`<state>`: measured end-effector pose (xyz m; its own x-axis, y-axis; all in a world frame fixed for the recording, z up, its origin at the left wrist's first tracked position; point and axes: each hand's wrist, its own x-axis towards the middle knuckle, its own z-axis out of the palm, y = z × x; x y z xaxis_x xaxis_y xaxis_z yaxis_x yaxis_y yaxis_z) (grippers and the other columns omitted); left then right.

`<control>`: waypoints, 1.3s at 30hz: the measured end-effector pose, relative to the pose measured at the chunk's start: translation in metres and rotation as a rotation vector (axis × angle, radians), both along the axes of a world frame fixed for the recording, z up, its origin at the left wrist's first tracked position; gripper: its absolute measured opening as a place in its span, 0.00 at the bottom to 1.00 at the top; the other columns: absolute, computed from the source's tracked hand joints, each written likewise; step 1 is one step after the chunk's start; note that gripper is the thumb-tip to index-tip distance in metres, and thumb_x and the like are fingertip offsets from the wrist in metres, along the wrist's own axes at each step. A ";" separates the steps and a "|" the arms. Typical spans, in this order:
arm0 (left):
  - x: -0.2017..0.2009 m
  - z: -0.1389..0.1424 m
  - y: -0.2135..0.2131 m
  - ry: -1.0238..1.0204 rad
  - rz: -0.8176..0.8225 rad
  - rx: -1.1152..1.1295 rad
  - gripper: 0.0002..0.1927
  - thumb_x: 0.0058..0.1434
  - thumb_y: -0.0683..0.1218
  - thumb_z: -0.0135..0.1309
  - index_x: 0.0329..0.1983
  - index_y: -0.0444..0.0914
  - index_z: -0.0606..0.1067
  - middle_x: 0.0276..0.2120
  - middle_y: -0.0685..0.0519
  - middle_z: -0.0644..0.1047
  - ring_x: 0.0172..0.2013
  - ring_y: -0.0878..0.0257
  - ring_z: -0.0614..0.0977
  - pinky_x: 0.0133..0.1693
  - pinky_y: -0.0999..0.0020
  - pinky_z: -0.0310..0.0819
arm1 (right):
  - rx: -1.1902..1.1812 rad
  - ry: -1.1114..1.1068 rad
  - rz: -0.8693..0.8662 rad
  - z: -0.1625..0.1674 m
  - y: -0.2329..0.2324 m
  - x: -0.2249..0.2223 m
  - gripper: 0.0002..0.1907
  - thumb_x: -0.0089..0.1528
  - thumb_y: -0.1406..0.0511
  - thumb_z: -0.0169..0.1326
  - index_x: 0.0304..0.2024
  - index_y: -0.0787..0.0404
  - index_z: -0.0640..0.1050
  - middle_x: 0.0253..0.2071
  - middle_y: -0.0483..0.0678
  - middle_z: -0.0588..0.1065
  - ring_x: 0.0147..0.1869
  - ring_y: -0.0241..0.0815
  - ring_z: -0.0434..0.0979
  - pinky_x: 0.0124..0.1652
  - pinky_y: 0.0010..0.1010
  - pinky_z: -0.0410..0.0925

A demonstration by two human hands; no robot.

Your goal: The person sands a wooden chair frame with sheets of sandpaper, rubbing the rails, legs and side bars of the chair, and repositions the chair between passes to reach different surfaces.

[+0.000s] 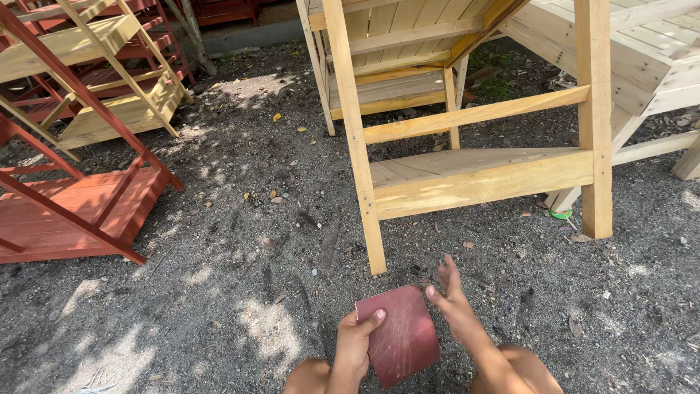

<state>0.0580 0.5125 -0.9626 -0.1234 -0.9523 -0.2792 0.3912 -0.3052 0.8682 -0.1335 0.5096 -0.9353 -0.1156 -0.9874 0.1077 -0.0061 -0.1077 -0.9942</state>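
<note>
Looking down from the head camera, you've got a reddish-brown rectangular sheet of sandpaper (399, 334) held low in the middle of the shot, just above dark gravelly dirt ground (240, 241). Left hand (355, 343) is closed on the sheet's left edge, thumb laid over the top corner and fingers tucked behind. Right hand (453, 303) sits at the sheet's upper right corner with its fingers loose and spread, thumb tip touching or nearly touching the paper; hard to say if it's actually pinching anything, looks open to me. Both bare knees poke in at the bottom edge. Right in front stands a pale unpainted wooden shelf unit (474, 171) with slatted shelves, its nearest leg planted in the dirt just beyond the sandpaper. Off to the left is a red-painted wooden rack (65, 219), with another pale unpainted wooden rack (109, 109) behind it. A small green ring-shaped scrap (560, 214) lies by the shelf's right leg.
</note>
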 end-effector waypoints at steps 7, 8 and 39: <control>-0.007 0.027 -0.038 -0.967 0.075 -0.297 0.25 0.52 0.52 0.68 0.48 0.32 0.78 0.43 0.45 0.82 0.43 0.54 0.82 0.47 0.59 0.76 | 0.575 -0.375 0.124 -0.015 0.003 -0.007 0.31 0.65 0.51 0.51 0.59 0.71 0.73 0.53 0.60 0.80 0.53 0.49 0.83 0.51 0.41 0.77; -0.006 0.041 -0.049 -1.193 0.210 -0.393 0.29 0.49 0.55 0.69 0.48 0.32 0.76 0.45 0.44 0.80 0.46 0.51 0.81 0.48 0.57 0.75 | 0.477 -0.359 0.036 -0.008 -0.008 -0.009 0.30 0.67 0.52 0.50 0.56 0.74 0.75 0.51 0.62 0.81 0.49 0.50 0.84 0.49 0.40 0.76; -0.050 0.092 -0.172 -0.934 0.481 -0.955 0.32 0.73 0.51 0.48 0.73 0.29 0.56 0.63 0.32 0.71 0.57 0.34 0.75 0.58 0.46 0.68 | 0.285 -0.110 0.149 0.010 -0.061 0.061 0.28 0.72 0.53 0.40 0.65 0.66 0.71 0.49 0.56 0.78 0.47 0.42 0.73 0.50 0.45 0.70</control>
